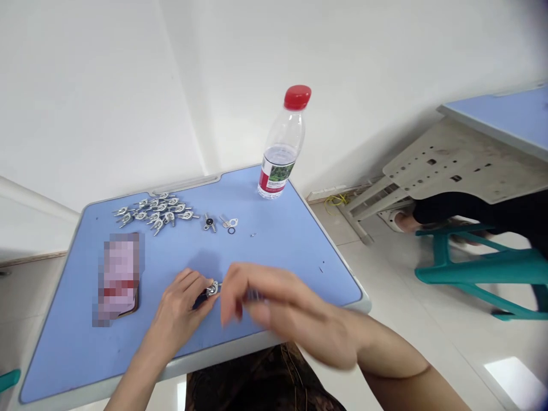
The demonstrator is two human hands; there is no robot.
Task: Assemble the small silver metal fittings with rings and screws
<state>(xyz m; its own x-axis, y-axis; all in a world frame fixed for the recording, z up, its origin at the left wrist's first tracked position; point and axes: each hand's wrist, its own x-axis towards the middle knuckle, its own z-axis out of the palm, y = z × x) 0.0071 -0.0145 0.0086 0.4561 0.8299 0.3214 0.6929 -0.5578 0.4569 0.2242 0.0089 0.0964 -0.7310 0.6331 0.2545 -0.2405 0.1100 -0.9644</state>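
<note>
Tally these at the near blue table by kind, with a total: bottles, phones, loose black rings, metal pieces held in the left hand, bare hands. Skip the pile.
Bottle: 1
Phone: 1
Loose black ring: 1
Metal piece held in the left hand: 1
Bare hands, the left and the right hand: 2
Total: 6

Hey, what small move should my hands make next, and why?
Probably steady your right hand beside the small metal part and work on it there: your left hand pinches that part above the table, while the right, blurred, curls close by. Whether the right touches it, I can't tell.
</note>
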